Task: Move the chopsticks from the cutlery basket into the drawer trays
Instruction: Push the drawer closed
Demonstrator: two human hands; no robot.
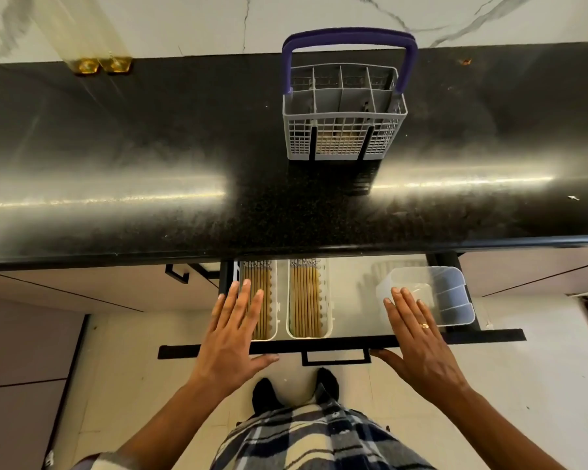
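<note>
Both trays [309, 298] hold chopsticks [304, 300]; cutlery basket [344, 111] apparently empty. Left hand [233, 330] and right hand [418, 337], flat and released, rest at drawer front [333, 346]: closing it comes next.

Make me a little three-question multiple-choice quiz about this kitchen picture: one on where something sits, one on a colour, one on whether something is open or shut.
1. Where does the cutlery basket stand?
A. inside the drawer
B. on the black counter
C. on the floor

2. What colour is the basket's handle?
A. purple
B. red
C. green

3. What state is the drawer in?
A. pushed shut
B. taken out and set on the counter
C. pulled open

Answers:
1 B, since it rests on the dark countertop near the wall.
2 A, since the arched grip over the grey basket is purple.
3 C, since two trays of chopsticks show inside it, below the left hand and right hand, both spread flat.
</note>
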